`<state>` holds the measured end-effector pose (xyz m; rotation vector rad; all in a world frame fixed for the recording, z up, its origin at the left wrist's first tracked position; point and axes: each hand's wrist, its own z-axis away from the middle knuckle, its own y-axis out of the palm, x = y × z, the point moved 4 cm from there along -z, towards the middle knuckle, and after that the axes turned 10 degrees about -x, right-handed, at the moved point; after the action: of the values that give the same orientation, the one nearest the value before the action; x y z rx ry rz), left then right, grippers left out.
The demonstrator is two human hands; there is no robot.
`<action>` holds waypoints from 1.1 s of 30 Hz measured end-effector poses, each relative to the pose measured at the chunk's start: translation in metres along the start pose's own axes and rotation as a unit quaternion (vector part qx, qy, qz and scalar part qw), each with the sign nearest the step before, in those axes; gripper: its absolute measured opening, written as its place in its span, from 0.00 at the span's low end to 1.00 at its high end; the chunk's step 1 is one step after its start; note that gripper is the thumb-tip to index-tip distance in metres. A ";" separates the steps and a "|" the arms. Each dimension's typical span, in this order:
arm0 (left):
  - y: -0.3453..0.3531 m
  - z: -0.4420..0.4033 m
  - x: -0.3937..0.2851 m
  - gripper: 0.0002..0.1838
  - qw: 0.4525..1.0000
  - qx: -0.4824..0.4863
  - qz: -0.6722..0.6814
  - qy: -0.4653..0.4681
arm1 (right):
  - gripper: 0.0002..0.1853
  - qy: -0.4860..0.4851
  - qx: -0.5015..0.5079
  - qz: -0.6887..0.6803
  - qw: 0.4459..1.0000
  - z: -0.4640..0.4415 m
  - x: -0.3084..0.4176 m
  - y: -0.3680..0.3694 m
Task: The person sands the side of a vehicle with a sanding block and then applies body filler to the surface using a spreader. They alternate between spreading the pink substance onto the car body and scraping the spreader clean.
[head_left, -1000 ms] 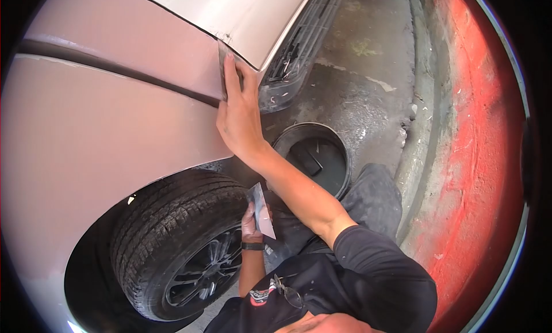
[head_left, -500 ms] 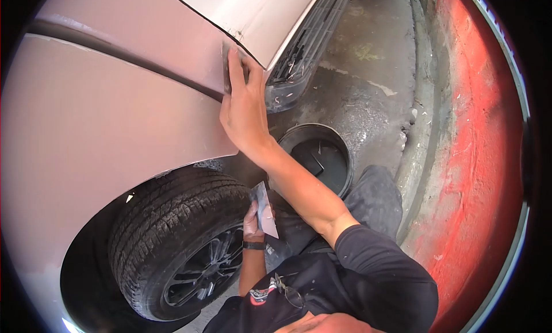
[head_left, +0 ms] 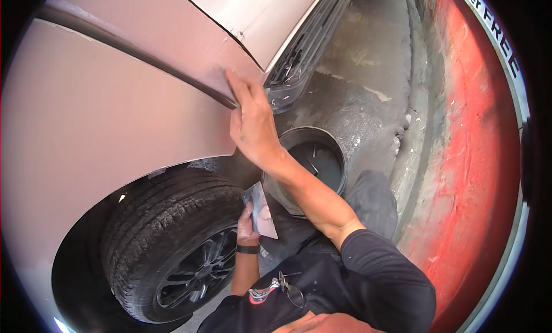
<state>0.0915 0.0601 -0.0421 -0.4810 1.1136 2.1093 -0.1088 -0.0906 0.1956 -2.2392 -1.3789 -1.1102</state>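
Observation:
My right hand [head_left: 253, 123] is at the pinkish lower door panel [head_left: 190, 51], just above the gap beside the wheel-arch panel [head_left: 126, 108]. Its fingers are pressed together and slightly blurred around a thin spreader, which is nearly edge-on and mostly hidden by them. A small smear of filler [head_left: 217, 72] shows on the door beside the fingertips. Lower down, in front of the tyre, my left hand [head_left: 246, 226] is closed on a flat rectangular putty plate [head_left: 262, 212] with greyish-pink filler on its face. That wrist wears a dark band [head_left: 248, 249].
A black bucket [head_left: 343, 160] with dark liquid and a thin stick in it stands below my right forearm. The tyre [head_left: 167, 229] fills the wheel arch at left. A ribbed side step [head_left: 310, 39] juts out beyond the door. A red wall [head_left: 460, 218] rises along the right.
My right hand has moved down and slightly right along the panel, and the spreader has turned almost edge-on. My left hand and its plate have barely shifted. The view has tilted a little.

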 end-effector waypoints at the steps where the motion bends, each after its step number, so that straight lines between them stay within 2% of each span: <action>1: 0.008 0.005 -0.001 0.23 1.000 0.001 0.008 0.004 | 0.43 -0.013 -0.019 0.003 1.000 -0.006 -0.005 -0.002; 2: 0.016 0.011 -0.003 0.24 1.000 0.000 0.015 0.008 | 0.44 -0.030 -0.065 0.021 0.997 -0.011 -0.006 0.002; 5: 0.055 0.025 -0.017 0.25 0.995 0.080 0.059 0.001 | 0.45 -0.041 -0.016 0.052 0.998 0.006 -0.004 0.020; 6: 0.070 0.029 -0.025 0.27 0.995 0.070 0.016 0.064 | 0.42 -0.046 -0.007 0.051 0.998 0.015 -0.004 0.016; 7: 0.084 0.034 -0.034 0.27 0.992 0.100 -0.002 0.076 | 0.41 -0.007 0.053 0.022 0.998 0.016 -0.012 0.008; 9: 0.100 0.037 -0.050 0.27 0.993 0.070 -0.039 0.092 | 0.40 0.082 0.171 -0.040 0.981 0.015 -0.032 -0.023; 11: 0.137 0.047 -0.065 0.24 0.987 0.028 -0.093 0.129 | 0.38 0.133 0.132 -0.087 0.979 0.001 -0.055 -0.065; 13: 0.187 0.051 -0.075 0.23 0.978 0.008 -0.097 0.183 | 0.37 0.293 0.122 -0.159 0.935 -0.009 -0.058 -0.101; 16: 0.237 0.059 -0.081 0.23 0.967 -0.012 -0.118 0.226 | 0.36 0.196 0.201 -0.106 0.954 -0.032 0.006 -0.136; 17: 0.252 0.058 -0.084 0.23 0.961 -0.011 -0.138 0.240 | 0.42 0.137 0.230 -0.122 0.956 -0.034 0.026 -0.139; 19: 0.277 0.066 -0.097 0.23 0.956 -0.019 -0.171 0.236 | 0.44 0.165 0.271 -0.044 0.947 -0.030 0.056 -0.138; 20: 0.289 0.073 -0.109 0.23 0.959 -0.029 -0.182 0.217 | 0.45 0.163 0.313 0.057 0.934 -0.033 0.060 -0.147; 21: 0.300 0.082 -0.120 0.23 0.960 -0.038 -0.193 0.198 | 0.43 0.119 0.358 0.169 0.911 -0.044 0.071 -0.159; 22: 0.313 0.091 -0.132 0.23 0.963 0.021 -0.164 0.211 | 0.40 0.092 0.380 0.245 0.887 -0.045 0.079 -0.166; 23: 0.321 0.100 -0.145 0.23 0.950 0.018 -0.205 0.237 | 0.38 0.067 0.398 0.319 0.857 -0.043 0.090 -0.169; 26: 0.352 0.134 -0.174 0.22 0.903 0.028 -0.294 0.311 | 0.32 0.069 0.221 0.307 0.923 -0.079 0.154 -0.171; 27: 0.366 0.147 -0.181 0.22 0.901 0.043 -0.307 0.304 | 0.28 0.027 0.214 0.332 0.919 -0.092 0.181 -0.163; 29: 0.392 0.179 -0.196 0.22 0.892 0.069 -0.337 0.293 | 0.28 -0.002 0.217 0.354 0.910 -0.108 0.218 -0.144; 30: 0.396 0.192 -0.204 0.22 0.867 0.049 -0.392 0.304 | 0.27 -0.029 0.245 0.380 0.891 -0.109 0.231 -0.131; 33: 0.405 0.226 -0.238 0.20 0.851 0.042 -0.403 0.334 | 0.31 0.011 0.264 0.308 0.914 -0.104 0.275 -0.118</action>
<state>-0.0384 -0.0078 0.4583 -1.4289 1.0702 1.1487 -0.1892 0.0807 0.4492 -2.0075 -0.7335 -0.4680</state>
